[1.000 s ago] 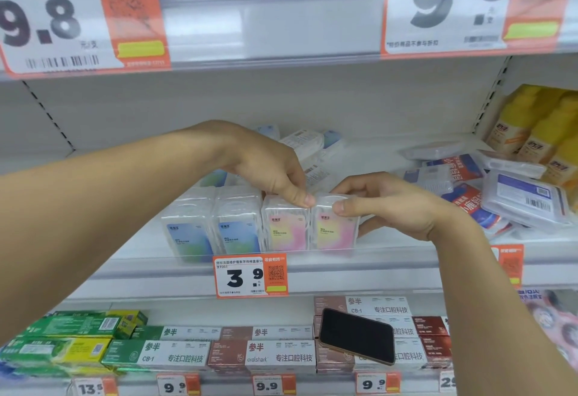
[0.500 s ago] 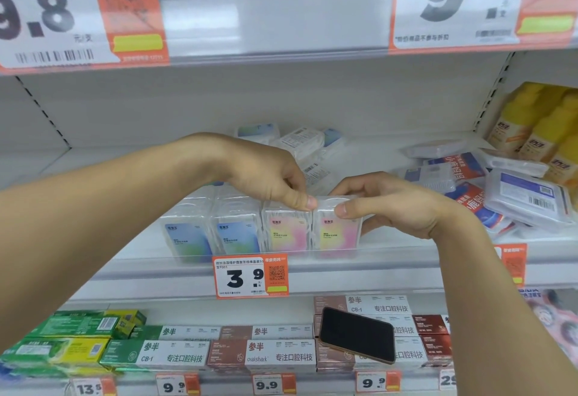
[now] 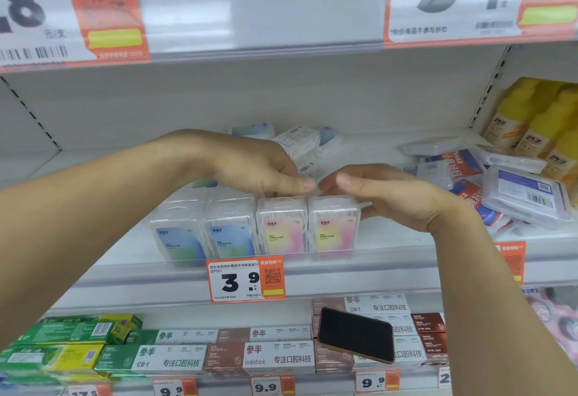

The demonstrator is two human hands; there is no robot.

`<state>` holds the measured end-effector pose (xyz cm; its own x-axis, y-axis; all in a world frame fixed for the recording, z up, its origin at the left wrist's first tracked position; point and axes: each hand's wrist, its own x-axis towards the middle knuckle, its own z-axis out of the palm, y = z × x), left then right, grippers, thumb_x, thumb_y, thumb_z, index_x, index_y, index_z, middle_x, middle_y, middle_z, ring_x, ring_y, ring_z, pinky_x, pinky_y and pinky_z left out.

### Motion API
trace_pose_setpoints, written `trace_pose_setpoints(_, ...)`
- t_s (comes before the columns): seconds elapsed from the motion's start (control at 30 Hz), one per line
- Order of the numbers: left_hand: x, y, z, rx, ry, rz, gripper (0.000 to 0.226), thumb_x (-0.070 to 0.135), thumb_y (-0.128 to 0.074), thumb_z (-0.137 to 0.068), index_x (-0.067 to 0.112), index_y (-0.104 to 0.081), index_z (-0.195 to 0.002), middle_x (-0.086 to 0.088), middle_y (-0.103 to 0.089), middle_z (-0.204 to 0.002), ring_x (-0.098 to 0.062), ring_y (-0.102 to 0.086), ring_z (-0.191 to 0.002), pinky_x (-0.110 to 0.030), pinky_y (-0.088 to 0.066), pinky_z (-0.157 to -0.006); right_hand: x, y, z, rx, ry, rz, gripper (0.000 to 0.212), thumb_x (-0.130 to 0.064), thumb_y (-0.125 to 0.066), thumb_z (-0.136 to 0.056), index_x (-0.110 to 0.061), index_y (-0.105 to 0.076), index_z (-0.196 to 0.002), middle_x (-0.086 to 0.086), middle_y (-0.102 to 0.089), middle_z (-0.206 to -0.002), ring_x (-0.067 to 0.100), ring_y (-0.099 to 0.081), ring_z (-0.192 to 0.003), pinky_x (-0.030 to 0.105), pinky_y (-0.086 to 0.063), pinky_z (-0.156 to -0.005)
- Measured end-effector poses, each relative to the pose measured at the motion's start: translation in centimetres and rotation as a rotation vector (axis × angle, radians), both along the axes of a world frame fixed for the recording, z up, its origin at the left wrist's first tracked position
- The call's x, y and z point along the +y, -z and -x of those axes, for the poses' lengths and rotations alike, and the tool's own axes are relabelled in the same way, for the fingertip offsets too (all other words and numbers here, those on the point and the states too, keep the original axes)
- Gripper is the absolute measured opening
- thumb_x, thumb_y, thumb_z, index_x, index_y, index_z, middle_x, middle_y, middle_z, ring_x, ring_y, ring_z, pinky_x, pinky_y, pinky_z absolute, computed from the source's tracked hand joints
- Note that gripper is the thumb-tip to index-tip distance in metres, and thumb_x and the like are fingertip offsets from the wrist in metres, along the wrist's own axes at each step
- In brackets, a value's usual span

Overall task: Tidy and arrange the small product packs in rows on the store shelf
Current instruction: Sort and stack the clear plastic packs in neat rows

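From the head view, four small packs [image 3: 255, 228] stand side by side at the shelf's [image 3: 391, 266] front lip, the left hand [image 3: 259, 170] and right hand [image 3: 378, 195] resting loosely curled on the two pink ones, bare shelf either side.
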<state>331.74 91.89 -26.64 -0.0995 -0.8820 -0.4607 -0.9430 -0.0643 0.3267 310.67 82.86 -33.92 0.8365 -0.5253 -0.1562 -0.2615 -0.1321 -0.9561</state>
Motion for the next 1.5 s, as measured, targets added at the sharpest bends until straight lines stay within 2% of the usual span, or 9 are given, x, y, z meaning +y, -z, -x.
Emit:
trace_pose_setpoints(0.27,-5.0,1.6,-4.1,-0.018,-0.249,0.453,0.024,0.036,-0.062,-0.088,0.014,-0.072,-0.095,0.001,-0.072,-0.094,-0.020,-0.066,-0.093,-0.032,-0.053,-0.084,-3.6,2.3,-3.4,0.036,0.618,0.265,0.023,-0.039,-0.076,-0.083,-0.020,-0.072,-0.095,-0.007,-0.073,-0.096,0.013,-0.069,-0.092,0.033,-0.057,-0.081)
trace_pose_setpoints(0.47,-7.4,3.9,-4.9,-0.165,-0.195,0.380,0.052,0.042,-0.057,-0.093,0.023,-0.046,-0.140,0.001,-0.050,-0.138,-0.021,-0.051,-0.120,-0.026,-0.038,-0.096,-4.6,4.1,-6.5,0.409,0.431,0.411,0.079,-0.069,-0.070,-0.074,-0.022,-0.054,-0.136,0.000,-0.058,-0.132,0.024,-0.050,-0.129,0.036,-0.044,-0.102)
trace_pose_setpoints(0.57,-8.4,4.8,-5.0,-0.148,-0.203,0.373,0.063,0.049,-0.054,-0.093,0.027,-0.033,-0.148,0.001,-0.045,-0.147,-0.022,-0.047,-0.129,-0.030,-0.037,-0.102,-5.2,4.5,-6.8,0.377,0.396,0.390,0.051,-0.066,-0.073,-0.074,-0.016,-0.067,-0.085,0.001,-0.063,-0.082,0.020,-0.059,-0.086,0.029,-0.044,-0.071)
trace_pose_setpoints(0.63,-9.1,5.0,-4.9,-0.133,-0.238,0.394,0.065,0.054,-0.056,-0.089,0.029,-0.035,-0.146,0.001,-0.047,-0.145,-0.023,-0.048,-0.127,-0.032,-0.039,-0.101,-5.2,4.2,-6.3,0.301,0.354,0.343,0.057,-0.058,-0.079,-0.073,-0.005,-0.059,-0.066,0.005,-0.054,-0.061,0.017,-0.050,-0.060,0.028,-0.037,-0.059)
trace_pose_setpoints(0.8,-9.7,5.7,-5.1,-0.198,-0.253,0.478,0.061,0.056,-0.069,-0.079,0.024,-0.054,-0.130,-0.002,-0.055,-0.132,-0.022,-0.051,-0.118,-0.032,-0.041,-0.096,-5.3,3.4,-4.3,-0.039,0.463,0.102,0.045,-0.012,-0.090,-0.070,-0.013,-0.061,-0.105,0.009,-0.071,-0.100,0.023,-0.070,-0.087,0.038,-0.059,-0.073)
trace_pose_setpoints(0.93,-9.5,6.1,-5.0,-0.180,-0.262,0.501,0.055,0.044,-0.076,-0.076,0.024,-0.058,-0.123,-0.001,-0.054,-0.125,-0.021,-0.050,-0.118,-0.028,-0.037,-0.092,-5.3,2.7,-2.4,-0.195,0.458,0.252,0.044,0.016,-0.080,-0.065,-0.015,-0.065,-0.092,0.002,-0.067,-0.094,0.010,-0.061,-0.084,0.026,-0.053,-0.068)
trace_pose_setpoints(1.17,-8.5,5.3,-5.0,-0.041,-0.327,0.558,0.050,0.026,-0.081,-0.069,0.023,-0.064,-0.116,0.004,-0.053,-0.112,-0.014,-0.051,-0.093,-0.023,-0.039,-0.080,-4.5,1.9,0.4,0.067,0.274,0.216,0.052,0.023,-0.049,-0.074,-0.016,-0.079,-0.091,-0.013,-0.076,-0.099,0.013,-0.067,-0.108,0.033,-0.051,-0.099)
trace_pose_setpoints(1.33,-7.4,4.3,-5.6,0.109,-0.390,0.593,0.039,0.018,-0.078,-0.070,0.025,-0.069,-0.108,0.006,-0.057,-0.109,-0.005,-0.053,-0.083,-0.020,-0.043,-0.073,-4.1,1.6,0.5,0.064,0.348,0.148,0.013,0.003,-0.075,-0.079,-0.007,-0.078,-0.087,0.004,-0.076,-0.100,0.024,-0.071,-0.098,0.041,-0.061,-0.082)
trace_pose_setpoints(1.5,-7.2,2.9,-5.8,0.435,-0.560,0.564,0.024,0.028,-0.073,-0.078,0.008,-0.073,-0.090,-0.005,-0.069,-0.085,-0.022,-0.065,-0.065,-0.037,-0.059,-0.081,-4.0,1.4,0.3,-0.075,0.479,0.053,0.050,0.014,-0.076,-0.073,-0.010,-0.055,-0.112,0.012,-0.063,-0.112,0.024,-0.069,-0.090,0.047,-0.062,-0.075)
